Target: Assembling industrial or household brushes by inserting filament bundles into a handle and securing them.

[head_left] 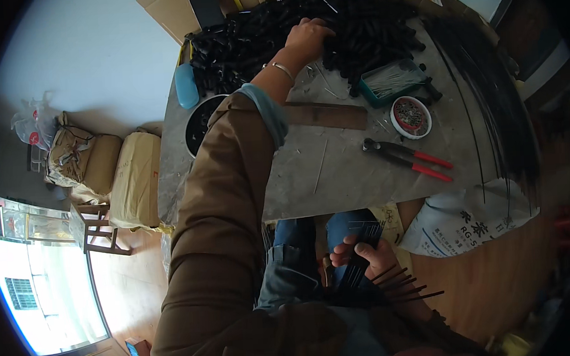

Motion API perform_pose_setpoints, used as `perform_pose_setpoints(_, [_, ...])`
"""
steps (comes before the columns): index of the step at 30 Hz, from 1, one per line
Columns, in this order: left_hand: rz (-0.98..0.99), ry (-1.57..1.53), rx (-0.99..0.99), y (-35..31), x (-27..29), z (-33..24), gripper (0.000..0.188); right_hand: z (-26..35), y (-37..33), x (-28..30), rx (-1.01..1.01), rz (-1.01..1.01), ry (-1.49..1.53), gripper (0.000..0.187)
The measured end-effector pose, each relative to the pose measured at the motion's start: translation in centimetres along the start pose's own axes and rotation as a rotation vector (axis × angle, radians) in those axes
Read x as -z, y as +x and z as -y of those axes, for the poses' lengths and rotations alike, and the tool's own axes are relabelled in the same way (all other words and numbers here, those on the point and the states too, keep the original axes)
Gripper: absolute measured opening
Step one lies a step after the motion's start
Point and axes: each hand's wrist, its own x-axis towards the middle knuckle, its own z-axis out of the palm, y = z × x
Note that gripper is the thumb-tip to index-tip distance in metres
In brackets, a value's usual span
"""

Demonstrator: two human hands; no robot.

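My left hand (308,38) reaches across the table into a heap of black tubular pieces (370,26). Its fingers curl down onto the heap, and what they grip, if anything, is hidden. Low over my lap, my right hand (371,257) is closed around a bundle of thin black rods (353,275), thumb on top. Several rod ends stick out past the wrist. Red-handled pincers (411,157) lie on the table, beside a white bowl (427,130) of small metal bits. A green tray (375,97) holds thin pale pins.
A flat wooden strip (327,115) and loose pins lie mid-table. At left stand a dark-filled bowl (190,128) and a blue case (186,86). Long black rods (489,100) line the right edge, above a white sack (467,222). Cardboard (164,16) stands behind the heap.
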Motion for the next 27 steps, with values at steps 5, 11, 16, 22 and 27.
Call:
perform_pose_setpoints(5, [0.025,0.0,-0.054,1.0,-1.6,1.1,0.019,0.3,1.2,1.2,0.01,0.009,0.015,0.02])
perform_pose_setpoints(11, [-0.08,-0.209,0.073,0.5,-0.4,2.2,0.017,0.7,1.6,1.3,-0.02,0.002,0.01,0.02])
perform_pose_setpoints(16, [0.169,-0.023,0.166,0.7,-0.6,-0.7,0.018,0.3,1.5,1.4,-0.015,0.018,0.036,0.019])
perform_pose_setpoints(22, [0.498,0.27,0.265,2.5,1.5,-1.8,0.023,0.3,0.8,1.0,-0.009,0.006,0.048,0.019])
perform_pose_setpoints(27, [0.227,-0.549,0.726,0.2,4.4,1.7,0.037,0.5,0.3,0.0,-0.015,0.012,0.024,0.018])
